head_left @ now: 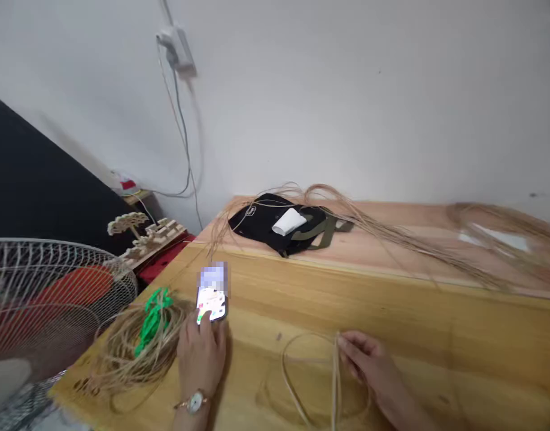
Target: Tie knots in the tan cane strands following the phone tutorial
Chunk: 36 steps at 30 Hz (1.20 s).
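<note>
My left hand (201, 353), with a wristwatch (195, 401) on its wrist, reaches onto the lower end of a lit smartphone (212, 302) lying on the table. Its fingers are stretched out and touch the screen, not wrapped round the phone. Between the thumb and fingers of my right hand (368, 365), thin tan cane strands (336, 377) are pinched. They bend into a loop on the left and run down out of the picture. Beside my left hand lies a coil of similar strands (117, 350) with a green plastic strip (153, 320) on it.
Along the wall, a black bag (261, 221) bears a white roll (289, 222). Long loose strands (391, 233) stretch across the pale back board to the right. A fan (54, 299) stands left of the table (266, 281), near a wooden model (151, 236). Cables hang from a wall socket (180, 51).
</note>
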Tool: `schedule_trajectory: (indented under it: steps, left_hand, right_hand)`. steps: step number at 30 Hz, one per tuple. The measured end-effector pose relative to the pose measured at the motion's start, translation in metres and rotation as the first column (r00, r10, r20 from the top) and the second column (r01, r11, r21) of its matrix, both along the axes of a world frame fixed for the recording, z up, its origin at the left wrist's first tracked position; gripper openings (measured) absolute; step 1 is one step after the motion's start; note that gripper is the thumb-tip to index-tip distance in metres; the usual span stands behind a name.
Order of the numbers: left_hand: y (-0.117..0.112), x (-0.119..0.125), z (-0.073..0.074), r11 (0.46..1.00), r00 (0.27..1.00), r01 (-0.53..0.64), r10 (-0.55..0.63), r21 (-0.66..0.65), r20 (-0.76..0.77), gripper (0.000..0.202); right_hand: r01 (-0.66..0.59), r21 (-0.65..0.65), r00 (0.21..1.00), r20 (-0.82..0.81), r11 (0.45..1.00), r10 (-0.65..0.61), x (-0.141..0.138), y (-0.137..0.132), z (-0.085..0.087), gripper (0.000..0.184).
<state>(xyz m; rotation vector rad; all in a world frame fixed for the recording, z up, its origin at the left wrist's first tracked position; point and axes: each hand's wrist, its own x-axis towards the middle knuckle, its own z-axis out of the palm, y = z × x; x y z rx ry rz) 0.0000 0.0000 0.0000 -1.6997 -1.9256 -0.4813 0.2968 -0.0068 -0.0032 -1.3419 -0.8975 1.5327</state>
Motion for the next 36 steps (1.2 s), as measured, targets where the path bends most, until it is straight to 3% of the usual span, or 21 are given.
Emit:
schedule_trajectory:
  steps: [7, 21, 32, 36]
  left_hand:
    - [-0.0034, -0.0017, 0.0029, 0.998, 1.000, 0.000, 0.001, -0.059, 0.005, 0.026]
    - [0.0036, 0.0015, -0.0003, 0.994, 0.998, -0.029, 0.034, -0.107, 0.045, 0.043]
    - [0.0037, 0.0020, -0.0036, 0.981, 0.993, 0.106, -0.095, -0.162, 0.073, 0.041]
    - [0.0049, 0.0018, -0.0030, 0.985, 0.993, 0.101, -0.091, -0.137, 0.076, 0.039]
  right_hand:
    - [0.007, -0.015, 1.000, -0.014, 1.000, -0.007, 0.0008, -0.0021, 0.0024, 0.035]
    - [0.014, -0.023, 1.000, -0.012, 1.000, -0.015, -0.0001, -0.0018, 0.0048, 0.035]
    - [0.018, -0.030, 1.000, -0.008, 0.999, -0.018, 0.0003, -0.0023, 0.0018, 0.037]
    - [0.010, -0.008, 1.000, -0.015, 1.000, -0.010, 0.0007, -0.0027, 0.0022, 0.035]
